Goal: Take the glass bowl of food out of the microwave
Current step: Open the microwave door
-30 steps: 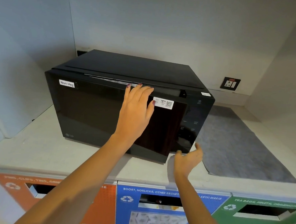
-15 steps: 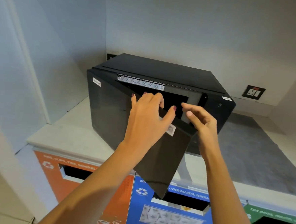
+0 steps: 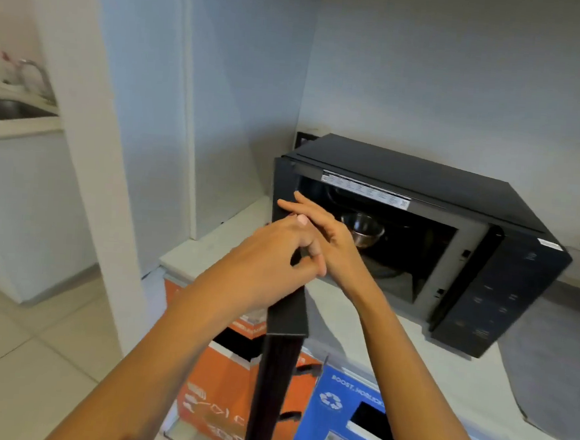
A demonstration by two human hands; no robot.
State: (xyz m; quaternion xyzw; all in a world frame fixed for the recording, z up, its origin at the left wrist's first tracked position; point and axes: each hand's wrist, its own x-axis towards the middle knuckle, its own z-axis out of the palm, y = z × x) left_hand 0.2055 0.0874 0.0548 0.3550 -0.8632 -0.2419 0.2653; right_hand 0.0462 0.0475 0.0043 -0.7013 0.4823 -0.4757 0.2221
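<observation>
The microwave [image 3: 418, 235] sat on the pale surface [image 3: 211, 242] in the alcove, and its door [image 3: 281, 343] stood swung wide, edge-on to the camera, reaching out over the bins below. Inside the dark cavity, there it was: the glass bowl [image 3: 363, 229], resting toward the left of the chamber, upright, its contents too dim to make out. Both hands were up at the door's top edge. The left hand [image 3: 268, 259] was curled around that edge, thumb and fingers closed on it. The right hand [image 3: 318, 232] lay just behind, crossing the left, fingers stretched flat and pointing left toward the hinge side of the opening; whether it pressed on the door could not be told. It gripped nothing. Under the surface, an orange recycling bin [image 3: 229, 380] and a blue recycling bin [image 3: 347, 416] stood side by side. Far off to the left, a sink [image 3: 11, 109] with its tap [image 3: 34, 74] showed beyond the wall. A grey mat [image 3: 552, 372] lay on the surface right of the microwave.
</observation>
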